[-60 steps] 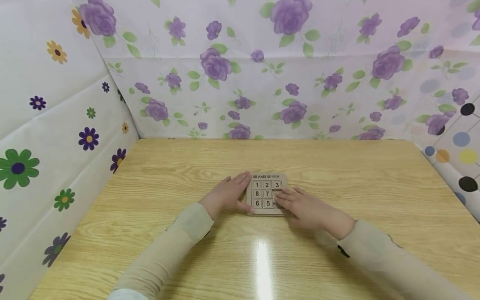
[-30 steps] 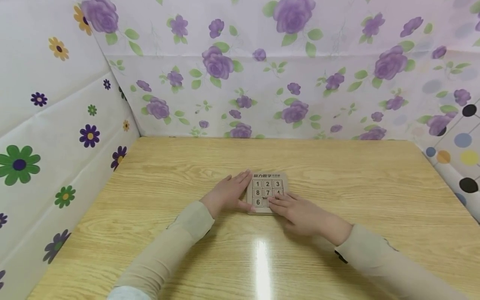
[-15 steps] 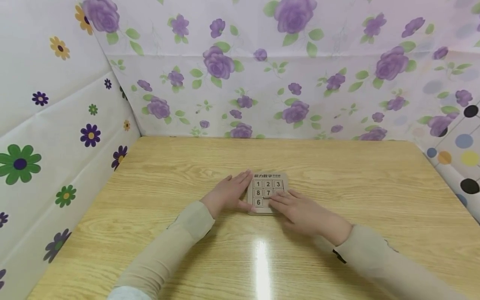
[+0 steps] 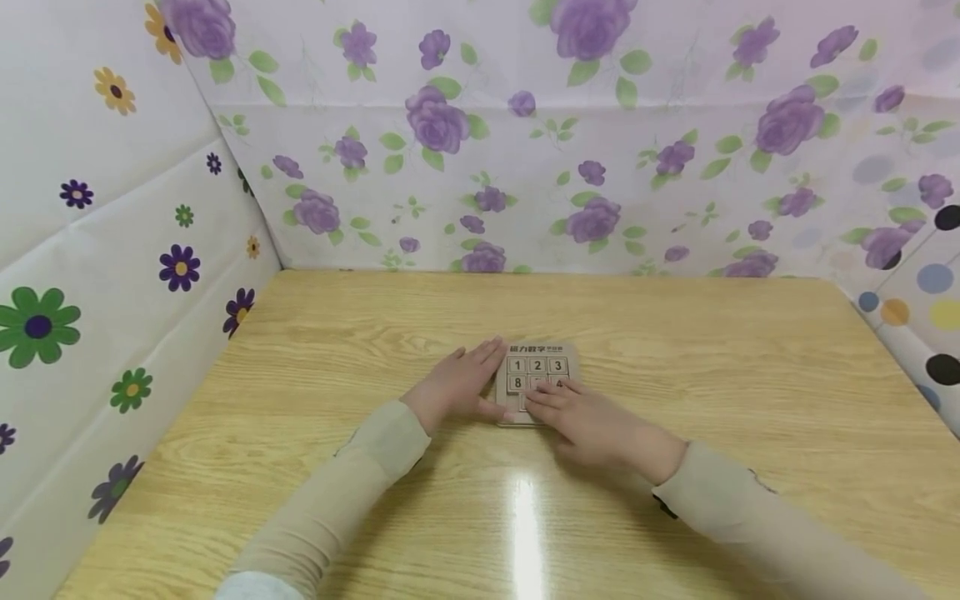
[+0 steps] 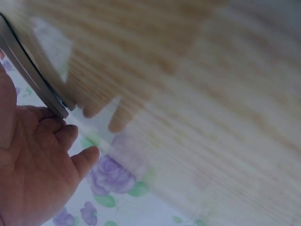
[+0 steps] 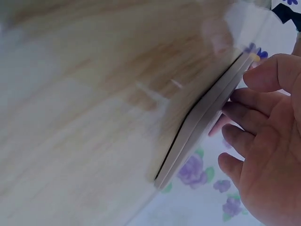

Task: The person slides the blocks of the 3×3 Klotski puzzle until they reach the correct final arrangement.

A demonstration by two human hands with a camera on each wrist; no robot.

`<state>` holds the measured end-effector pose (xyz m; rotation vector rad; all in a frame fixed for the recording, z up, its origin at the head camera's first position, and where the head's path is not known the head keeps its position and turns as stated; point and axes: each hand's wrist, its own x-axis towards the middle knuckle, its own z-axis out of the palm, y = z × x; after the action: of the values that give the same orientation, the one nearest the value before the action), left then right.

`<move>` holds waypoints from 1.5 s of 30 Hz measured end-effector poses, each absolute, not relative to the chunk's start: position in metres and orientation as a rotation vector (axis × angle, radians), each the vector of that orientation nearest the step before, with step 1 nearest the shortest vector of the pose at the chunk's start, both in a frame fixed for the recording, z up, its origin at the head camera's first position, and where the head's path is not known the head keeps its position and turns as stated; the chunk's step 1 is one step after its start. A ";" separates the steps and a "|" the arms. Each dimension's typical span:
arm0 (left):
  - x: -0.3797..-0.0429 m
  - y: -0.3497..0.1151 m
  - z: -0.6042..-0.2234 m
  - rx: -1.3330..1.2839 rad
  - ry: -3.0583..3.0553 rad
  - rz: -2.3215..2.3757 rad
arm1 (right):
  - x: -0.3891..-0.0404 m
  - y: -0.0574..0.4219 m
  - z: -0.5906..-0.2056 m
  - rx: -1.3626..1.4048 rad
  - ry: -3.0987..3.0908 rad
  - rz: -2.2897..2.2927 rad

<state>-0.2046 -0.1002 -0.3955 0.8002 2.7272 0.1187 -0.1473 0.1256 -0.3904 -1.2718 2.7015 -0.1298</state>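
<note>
A flat grey-beige sliding number puzzle (image 4: 531,349) lies on the wooden table. Its top row reads 1, 2, 3; below, 8 and part of the 4 show. My left hand (image 4: 459,385) rests along its left side, fingers extended by the upper corner and thumb at the lower one. The fingertips of my right hand (image 4: 588,421) press on the lower tiles from the right, over a tile (image 4: 523,402) in the bottom row whose number is hidden. The bottom-left slot looks vacant. In the right wrist view the puzzle's side (image 6: 188,132) stands close before the fingers.
The light wood table (image 4: 360,317) is glossy, with a bright reflection near its front. A cloth with purple roses (image 4: 438,121) hangs behind it. Daisy-patterned cloth (image 4: 112,217) covers the left side, and dotted cloth (image 4: 934,279) the right.
My right hand has moved left across the puzzle's lower rows. The 4 shows up at middle right, and the 6 tile has slid right out of the bottom-left slot. My left hand stays put.
</note>
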 end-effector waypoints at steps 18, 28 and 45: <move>-0.205 -0.101 -0.395 0.804 2.711 0.111 | -0.164 0.116 -0.388 -1.276 2.714 -0.147; -0.205 -0.101 -0.395 0.819 2.722 0.118 | -0.150 0.114 -0.386 -1.304 2.665 -0.129; -0.205 -0.102 -0.396 0.810 2.714 0.135 | -0.154 0.125 -0.386 -1.156 2.729 -0.147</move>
<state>-0.2047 -0.1019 -0.3957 0.8105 2.7137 0.1345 -0.1539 0.1250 -0.3858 -1.1563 2.7288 -0.1469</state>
